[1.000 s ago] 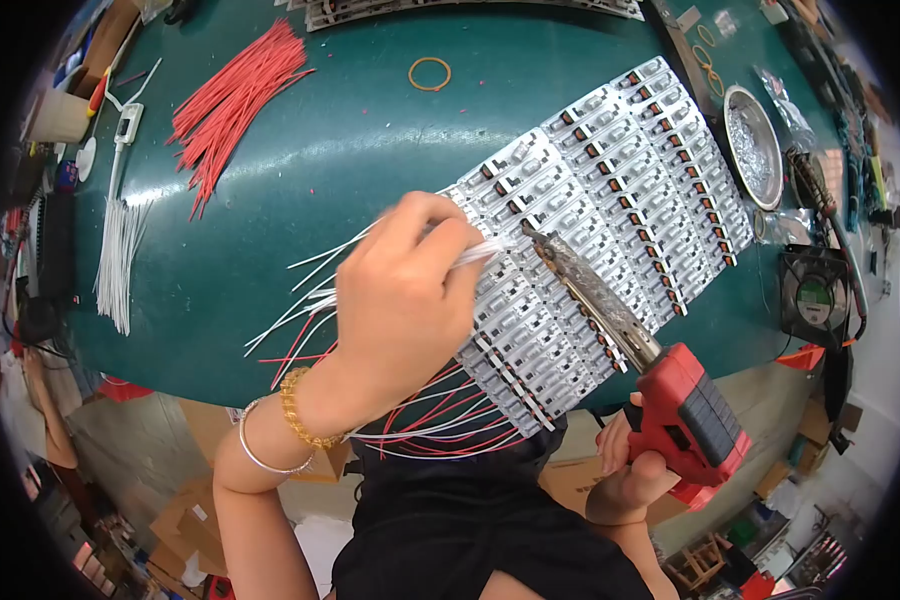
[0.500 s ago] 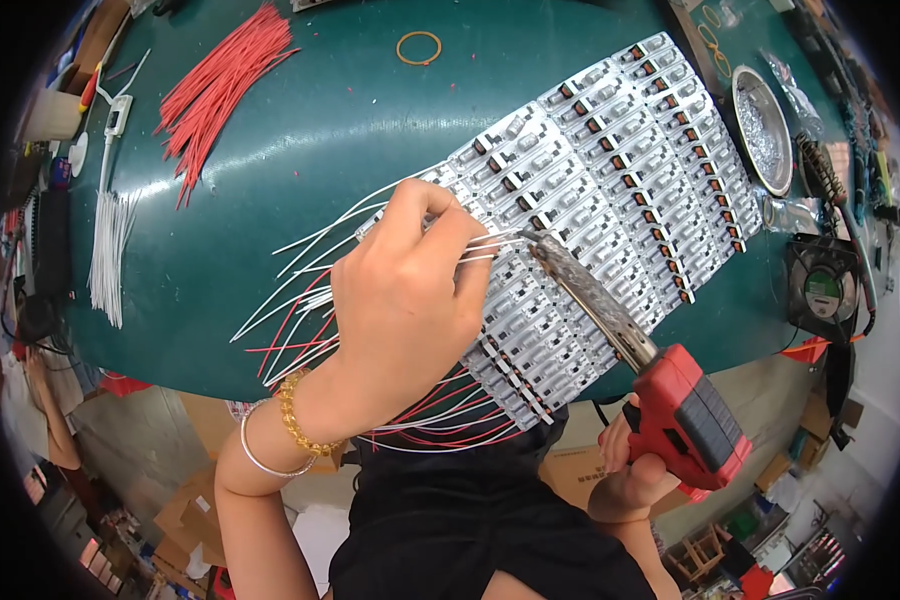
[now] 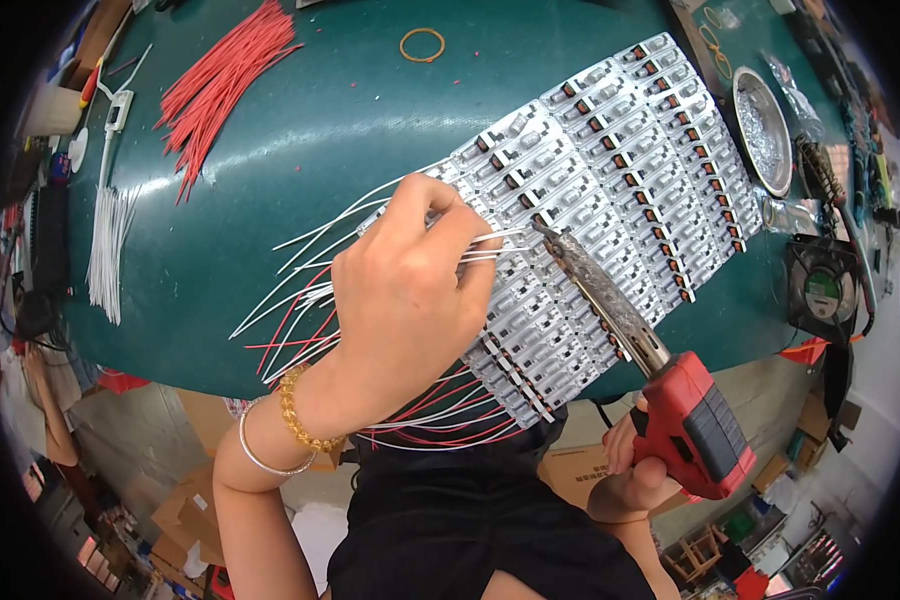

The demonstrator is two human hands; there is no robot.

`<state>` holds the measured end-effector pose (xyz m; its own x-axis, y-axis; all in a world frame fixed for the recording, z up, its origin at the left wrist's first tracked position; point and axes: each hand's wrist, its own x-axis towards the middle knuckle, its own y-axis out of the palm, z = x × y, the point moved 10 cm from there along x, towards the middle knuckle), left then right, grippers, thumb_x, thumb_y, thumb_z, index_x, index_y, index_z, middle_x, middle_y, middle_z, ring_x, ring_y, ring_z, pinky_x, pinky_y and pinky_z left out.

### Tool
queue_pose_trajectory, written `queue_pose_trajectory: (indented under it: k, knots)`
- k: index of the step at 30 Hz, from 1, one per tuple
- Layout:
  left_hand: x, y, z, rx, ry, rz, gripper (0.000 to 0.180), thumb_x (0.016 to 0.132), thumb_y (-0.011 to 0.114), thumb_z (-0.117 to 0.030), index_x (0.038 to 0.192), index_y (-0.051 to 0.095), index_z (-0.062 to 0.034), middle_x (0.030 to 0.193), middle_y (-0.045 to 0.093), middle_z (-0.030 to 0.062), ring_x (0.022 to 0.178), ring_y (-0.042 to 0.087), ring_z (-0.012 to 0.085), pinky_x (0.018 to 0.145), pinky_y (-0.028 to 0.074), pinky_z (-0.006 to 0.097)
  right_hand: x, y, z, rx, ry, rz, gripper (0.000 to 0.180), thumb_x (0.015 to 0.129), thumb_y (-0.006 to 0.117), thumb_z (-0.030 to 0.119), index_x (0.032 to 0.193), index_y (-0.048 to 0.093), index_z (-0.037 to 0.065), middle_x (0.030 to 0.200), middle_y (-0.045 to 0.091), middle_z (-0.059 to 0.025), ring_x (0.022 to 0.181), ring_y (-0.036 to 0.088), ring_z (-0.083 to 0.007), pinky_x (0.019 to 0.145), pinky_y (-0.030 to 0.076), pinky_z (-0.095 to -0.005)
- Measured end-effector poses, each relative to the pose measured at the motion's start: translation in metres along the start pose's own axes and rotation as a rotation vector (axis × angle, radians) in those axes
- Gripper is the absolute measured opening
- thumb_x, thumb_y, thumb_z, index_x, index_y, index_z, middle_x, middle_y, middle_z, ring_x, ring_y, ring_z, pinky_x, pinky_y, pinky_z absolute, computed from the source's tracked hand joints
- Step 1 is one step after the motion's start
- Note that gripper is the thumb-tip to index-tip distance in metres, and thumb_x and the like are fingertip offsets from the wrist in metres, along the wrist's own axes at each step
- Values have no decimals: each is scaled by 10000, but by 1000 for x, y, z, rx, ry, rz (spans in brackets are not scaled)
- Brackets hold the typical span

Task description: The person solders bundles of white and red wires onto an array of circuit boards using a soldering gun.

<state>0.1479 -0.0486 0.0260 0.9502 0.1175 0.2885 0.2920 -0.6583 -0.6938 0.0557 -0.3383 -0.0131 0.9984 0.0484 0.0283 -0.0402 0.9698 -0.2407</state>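
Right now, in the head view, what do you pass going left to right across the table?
White wire bundle → red wire bundle → left hand holding a white wire → soldering iron in the right hand → metal dish → small black fan.

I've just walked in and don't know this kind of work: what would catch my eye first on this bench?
Probably the red-handled soldering iron in the right hand at lower right, its tip reaching a white wire pinched by the left hand at centre. Under them a big sheet of small white circuit boards slants across the green table, and a bundle of red wires lies at upper left.
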Motion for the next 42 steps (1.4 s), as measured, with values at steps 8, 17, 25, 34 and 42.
queue_pose_trajectory:
  k: [8,17,25,34,42]
  knots:
    - [1,2,-3,-14,22,29,74,776,718,-43,805,655,-18,893,578,100,632,610,261,551,483,363,4,11,6,164,2,8,863,803,714,609,1229,510,-114,471,440,31,367,424,-85,394,331,-216]
    - [-4,6,-5,-67,-4,71,105,783,714,-41,826,627,-2,883,574,87,630,610,253,537,468,353,2,15,6,274,137,-1,848,815,703,613,1226,510,-103,471,449,25,371,431,-96,409,355,-232]
    - [-8,8,-10,0,54,34,121,753,718,-38,817,621,-6,868,572,76,612,599,249,518,450,358,-13,17,-22,418,467,104,437,853,727,469,982,681,54,786,623,-35,640,606,-187,577,446,-330]
    - [-7,8,-11,-1,51,37,118,755,710,-42,815,615,-5,861,570,80,617,600,254,527,458,361,-14,5,-2,10,180,121,471,867,669,508,994,673,54,938,664,-51,823,639,-224,688,460,-332]
    - [-6,5,-16,-9,84,67,153,759,729,-52,844,611,-3,864,559,99,649,608,277,546,467,366,-13,-2,-8,85,116,-31,817,764,724,651,1179,586,-40,763,554,-18,681,537,-154,606,421,-285]
